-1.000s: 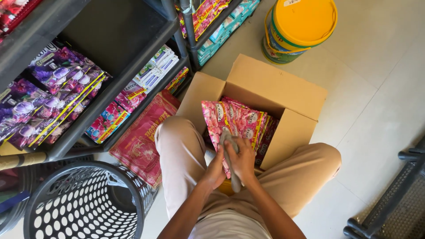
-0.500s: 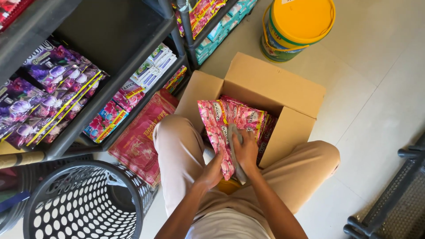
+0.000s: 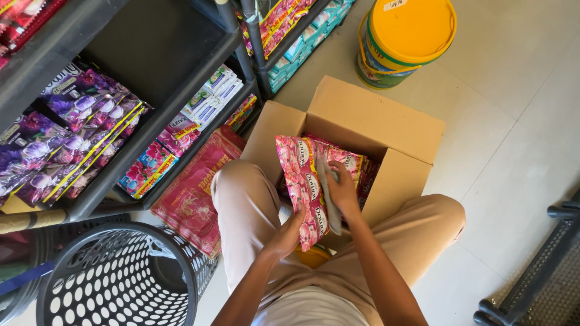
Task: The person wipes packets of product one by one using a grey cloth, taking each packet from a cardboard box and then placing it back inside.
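A strip of pink sachets (image 3: 305, 190) is held upright over an open cardboard box (image 3: 362, 121), and a grey cloth (image 3: 328, 194) is pressed against its face. The left hand (image 3: 287, 232) is closed around the lower edge of the strip, from beneath and to the left. The right hand (image 3: 343, 192) lies over the cloth with its fingers partly curled, pinning the cloth to the strip.

For the wiping to be done well, the strip is best kept taut and steady by the lower hand while the cloth is drawn along its length in even strokes. Firm but light pressure seems called for, since the thin packets could crease or tear at their joins. The strip should be kept over the box, so that a dropped packet lands among the rest.

The strip stands between the two hands, just above the knees, touching both. More pink sachets (image 3: 356, 166) lie in the box behind it, close to the right hand. A shelf (image 3: 151, 130) loaded with purple and pink packets stands to the left, well apart from the hands. A perforated basket (image 3: 109, 284) sits near the left knee, and a yellow-lidded bucket (image 3: 406, 39) stands beyond the box.
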